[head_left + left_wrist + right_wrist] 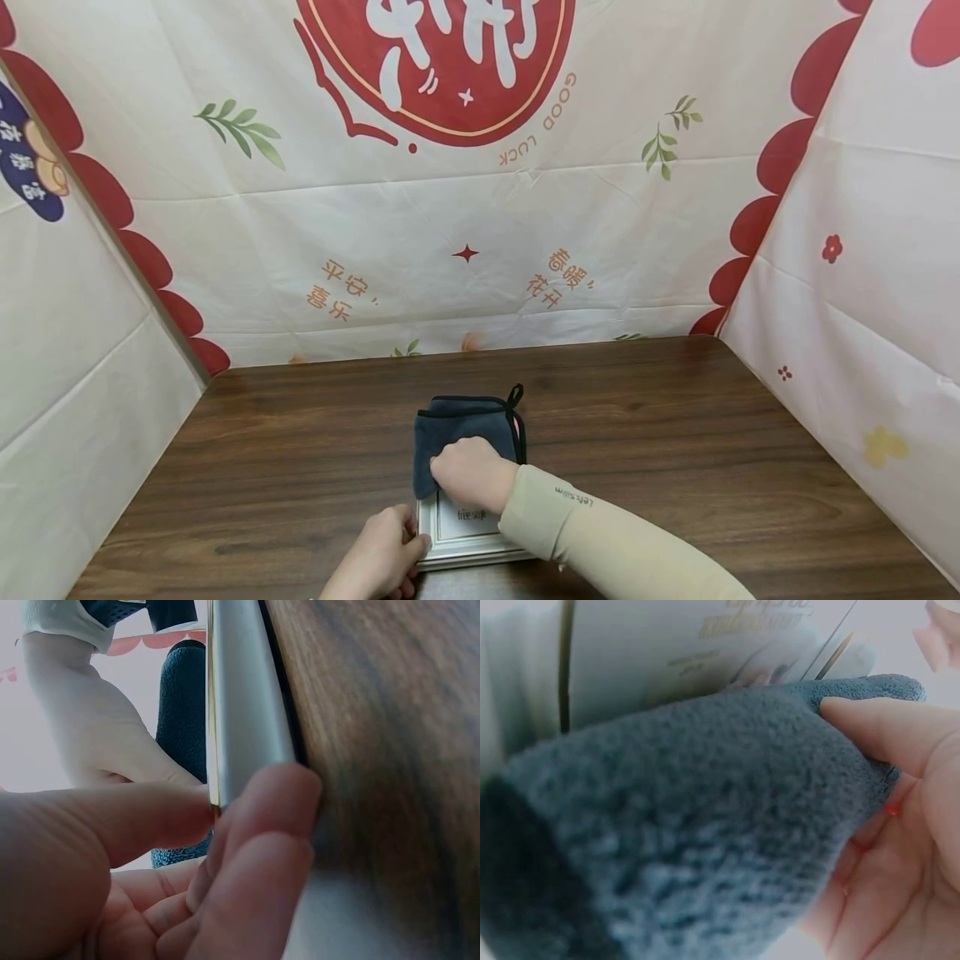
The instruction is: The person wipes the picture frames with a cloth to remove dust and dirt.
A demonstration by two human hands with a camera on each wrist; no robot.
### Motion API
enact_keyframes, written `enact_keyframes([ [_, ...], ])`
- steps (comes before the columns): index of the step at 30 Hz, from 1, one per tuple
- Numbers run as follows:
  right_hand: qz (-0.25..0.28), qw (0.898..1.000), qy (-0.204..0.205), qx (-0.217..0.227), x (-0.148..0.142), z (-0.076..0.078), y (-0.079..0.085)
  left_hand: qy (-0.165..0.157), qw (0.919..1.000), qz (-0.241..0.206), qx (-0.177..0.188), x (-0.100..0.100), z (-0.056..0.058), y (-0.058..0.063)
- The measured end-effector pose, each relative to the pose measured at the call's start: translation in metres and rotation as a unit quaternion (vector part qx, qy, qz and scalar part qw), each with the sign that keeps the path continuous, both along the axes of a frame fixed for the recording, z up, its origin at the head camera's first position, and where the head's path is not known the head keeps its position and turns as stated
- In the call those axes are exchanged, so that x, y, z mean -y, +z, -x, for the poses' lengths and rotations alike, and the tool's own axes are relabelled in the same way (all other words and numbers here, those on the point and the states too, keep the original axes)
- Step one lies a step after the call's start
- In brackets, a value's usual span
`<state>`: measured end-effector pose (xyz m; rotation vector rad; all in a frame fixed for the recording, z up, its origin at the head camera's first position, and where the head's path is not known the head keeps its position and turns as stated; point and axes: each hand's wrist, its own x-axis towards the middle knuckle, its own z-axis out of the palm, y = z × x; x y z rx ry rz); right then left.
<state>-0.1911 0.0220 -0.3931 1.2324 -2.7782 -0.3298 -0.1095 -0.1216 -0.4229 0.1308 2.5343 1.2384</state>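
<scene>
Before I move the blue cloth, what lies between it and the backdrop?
Only a bare stretch of brown tabletop separates the blue cloth from the backdrop; the head view shows it.

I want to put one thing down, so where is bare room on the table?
Bare table shows between the left hanging and left hand, between the right sleeve and right hanging, and behind the blue cloth up to the back hanging. The front middle is crowded: the left hand holds the frame there, and the right hand holds the blue cloth over it.
</scene>
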Motion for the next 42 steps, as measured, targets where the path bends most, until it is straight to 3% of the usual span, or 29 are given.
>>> enact_keyframes([
  [13,0.009,1.0,-0.008,-0.001,0.0,0.006,-0.001,0.004,0.9997,0.01,0.024,0.0,0.002,0.0],
  [42,0.014,0.999,-0.028,0.004,0.004,0.018,-0.003,0.004,0.9998,0.009,0.019,0.001,0.003,-0.001],
])
